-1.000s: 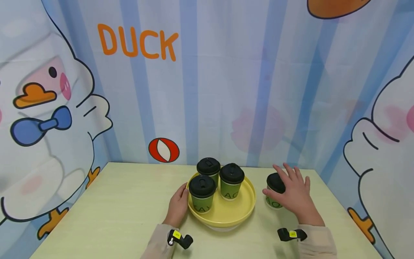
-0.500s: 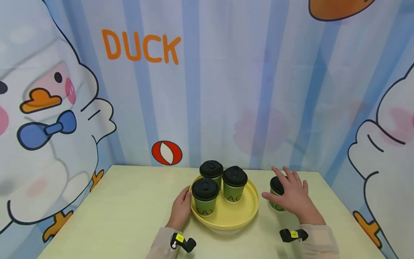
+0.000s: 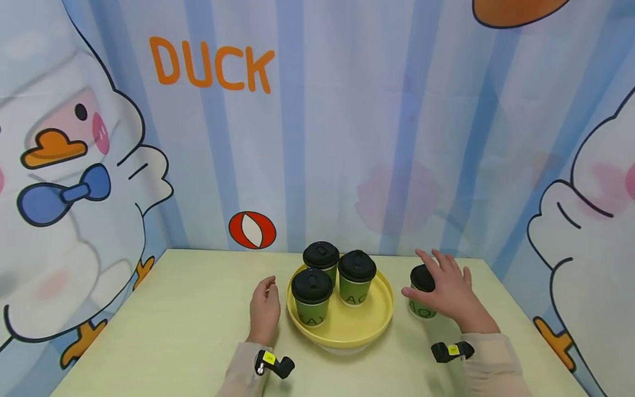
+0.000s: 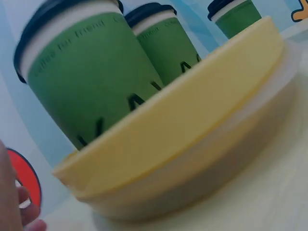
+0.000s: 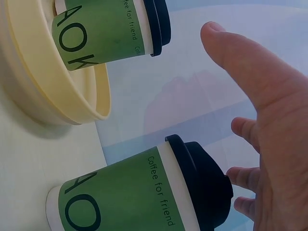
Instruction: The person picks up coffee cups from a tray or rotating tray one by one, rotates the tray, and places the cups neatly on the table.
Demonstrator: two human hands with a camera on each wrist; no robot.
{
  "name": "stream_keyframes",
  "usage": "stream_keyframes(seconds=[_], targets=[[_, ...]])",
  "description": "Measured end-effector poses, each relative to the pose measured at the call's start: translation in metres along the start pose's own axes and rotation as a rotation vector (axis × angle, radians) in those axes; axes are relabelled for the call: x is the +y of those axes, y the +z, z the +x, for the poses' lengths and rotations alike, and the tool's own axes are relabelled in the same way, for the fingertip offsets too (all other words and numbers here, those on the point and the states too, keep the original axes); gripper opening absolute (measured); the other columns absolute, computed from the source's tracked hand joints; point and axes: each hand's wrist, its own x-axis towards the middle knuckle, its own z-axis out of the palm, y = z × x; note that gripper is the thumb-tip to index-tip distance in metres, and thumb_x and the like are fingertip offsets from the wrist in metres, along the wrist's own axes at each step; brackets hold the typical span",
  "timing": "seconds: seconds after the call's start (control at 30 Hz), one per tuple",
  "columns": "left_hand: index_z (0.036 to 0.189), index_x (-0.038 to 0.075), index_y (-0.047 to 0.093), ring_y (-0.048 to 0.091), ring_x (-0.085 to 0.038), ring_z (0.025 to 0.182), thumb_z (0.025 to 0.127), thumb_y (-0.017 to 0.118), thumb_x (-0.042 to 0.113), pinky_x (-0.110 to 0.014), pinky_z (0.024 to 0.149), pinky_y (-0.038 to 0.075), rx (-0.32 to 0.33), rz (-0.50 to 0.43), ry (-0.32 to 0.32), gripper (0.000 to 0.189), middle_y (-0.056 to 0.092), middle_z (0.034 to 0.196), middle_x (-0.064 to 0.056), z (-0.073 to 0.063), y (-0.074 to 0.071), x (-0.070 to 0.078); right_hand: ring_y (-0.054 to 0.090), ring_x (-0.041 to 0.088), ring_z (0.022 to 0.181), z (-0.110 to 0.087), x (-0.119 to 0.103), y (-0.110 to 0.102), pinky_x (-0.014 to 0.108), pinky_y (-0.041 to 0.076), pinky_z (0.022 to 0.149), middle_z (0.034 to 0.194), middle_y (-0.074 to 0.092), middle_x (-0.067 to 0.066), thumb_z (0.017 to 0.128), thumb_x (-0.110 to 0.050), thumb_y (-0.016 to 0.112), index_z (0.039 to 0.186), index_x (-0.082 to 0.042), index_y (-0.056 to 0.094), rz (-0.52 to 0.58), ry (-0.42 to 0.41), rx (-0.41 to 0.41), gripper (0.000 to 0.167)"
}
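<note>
Three green paper coffee cups with black lids stand upright on a yellow round tray [image 3: 364, 326]: a front-left cup [image 3: 311, 300], a back cup [image 3: 321, 257] and a right-hand cup [image 3: 355, 281]. A whitish base shows under the tray. My left hand [image 3: 264, 311] is beside the tray's left rim with a gap between, holding nothing. Right of the tray, a fourth coffee cup [image 5: 125, 192] stands on the table. My right hand [image 3: 453, 295] is spread around its lid from the right, thumb apart from the cup and fingers straight; in the right wrist view the fingertips are right at the lid.
The pale yellow table [image 3: 188, 320] runs back to a blue striped curtain [image 3: 327, 138] printed with ducks and the word DUCK. A wrist camera [image 3: 274, 364] is strapped to the left sleeve and another camera [image 3: 452, 351] to the right one.
My left hand has come off the tray's rim and moved a little to the left. The right hand has stayed about the fourth cup. Cups and tray keep their places on the table.
</note>
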Motion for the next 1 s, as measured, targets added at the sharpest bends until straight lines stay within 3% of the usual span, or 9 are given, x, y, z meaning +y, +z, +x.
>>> stream_keyframes(seconds=[0.07, 0.17, 0.33, 0.5, 0.63, 0.73, 0.8, 0.9, 1.0], targets=[[0.135, 0.001, 0.058, 0.054, -0.034, 0.123, 0.106, 0.043, 0.015, -0.049, 0.104, 0.045, 0.098, -0.022, 0.039, 0.035, 0.057, 0.136, -0.017, 0.0, -0.005, 0.01, 0.012, 0.057, 0.145, 0.0, -0.001, -0.001, 0.082, 0.003, 0.108, 0.161, 0.019, 0.029, 0.083, -0.07, 0.067, 0.161, -0.018, 0.026, 0.0, 0.0, -0.005, 0.102], [0.126, 0.001, 0.059, 0.052, -0.026, 0.114, 0.104, 0.044, 0.009, -0.041, 0.097, 0.045, 0.207, -0.055, 0.167, 0.029, 0.056, 0.127, -0.014, -0.001, -0.008, 0.027, 0.012, 0.057, 0.145, -0.001, -0.001, -0.003, 0.082, 0.003, 0.107, 0.161, 0.019, 0.028, 0.083, -0.07, 0.067, 0.161, -0.018, 0.026, -0.006, 0.007, -0.015, 0.102], [0.112, 0.003, 0.059, 0.047, -0.019, 0.101, 0.098, 0.045, -0.001, -0.03, 0.087, 0.041, 0.284, -0.049, 0.548, 0.02, 0.053, 0.11, -0.012, -0.011, -0.006, 0.059, 0.013, 0.058, 0.144, -0.003, -0.001, -0.005, 0.082, 0.004, 0.107, 0.161, 0.02, 0.029, 0.084, -0.07, 0.067, 0.16, -0.017, 0.027, -0.016, 0.0, -0.012, 0.101], [0.103, 0.001, 0.064, 0.051, -0.027, 0.092, 0.09, 0.049, -0.002, -0.034, 0.082, 0.044, 0.273, 0.008, 1.029, 0.02, 0.056, 0.101, -0.014, -0.031, 0.008, 0.091, 0.013, 0.057, 0.145, -0.003, 0.0, -0.009, 0.082, 0.004, 0.107, 0.161, 0.02, 0.029, 0.085, -0.069, 0.067, 0.16, -0.017, 0.027, -0.022, 0.006, -0.005, 0.1], [0.099, 0.003, 0.068, 0.054, -0.023, 0.085, 0.093, 0.048, 0.002, -0.03, 0.076, 0.049, 0.149, 0.051, 1.303, 0.021, 0.059, 0.097, -0.01, -0.051, 0.024, 0.111, 0.012, 0.057, 0.145, -0.004, -0.002, -0.013, 0.081, 0.003, 0.108, 0.16, 0.021, 0.029, 0.085, -0.067, 0.067, 0.16, -0.016, 0.027, -0.018, 0.008, -0.002, 0.099], [0.097, 0.007, 0.071, 0.056, -0.017, 0.082, 0.093, 0.051, 0.004, -0.023, 0.075, 0.051, -0.008, 0.092, 1.379, 0.02, 0.061, 0.094, -0.004, -0.068, 0.037, 0.117, 0.012, 0.057, 0.145, -0.005, -0.004, -0.014, 0.082, 0.004, 0.108, 0.16, 0.021, 0.029, 0.085, -0.067, 0.067, 0.16, -0.016, 0.028, -0.02, 0.009, -0.003, 0.099], [0.097, 0.01, 0.072, 0.057, -0.013, 0.083, 0.09, 0.057, 0.003, -0.02, 0.076, 0.051, -0.138, 0.14, 1.367, 0.018, 0.062, 0.094, 0.0, -0.077, 0.045, 0.116, 0.013, 0.057, 0.145, -0.006, -0.004, -0.015, 0.082, 0.005, 0.108, 0.16, 0.022, 0.03, 0.085, -0.067, 0.068, 0.16, -0.016, 0.028, -0.026, 0.006, 0.002, 0.099], [0.101, 0.015, 0.073, 0.057, -0.008, 0.085, 0.088, 0.068, 0.007, -0.016, 0.08, 0.05, -0.33, 0.274, 1.267, 0.016, 0.063, 0.097, 0.005, -0.09, 0.055, 0.113, 0.015, 0.057, 0.145, -0.007, -0.005, -0.015, 0.082, 0.006, 0.107, 0.159, 0.023, 0.03, 0.086, -0.065, 0.068, 0.159, -0.015, 0.029, -0.027, -0.004, 0.009, 0.097], [0.105, 0.019, 0.074, 0.056, -0.005, 0.086, 0.09, 0.073, 0.013, -0.013, 0.081, 0.049, -0.468, 0.425, 1.153, 0.017, 0.062, 0.098, 0.009, -0.097, 0.062, 0.105, 0.015, 0.057, 0.144, -0.008, -0.005, -0.014, 0.081, 0.006, 0.108, 0.159, 0.023, 0.03, 0.087, -0.064, 0.068, 0.159, -0.014, 0.029, -0.027, -0.009, 0.012, 0.096]])
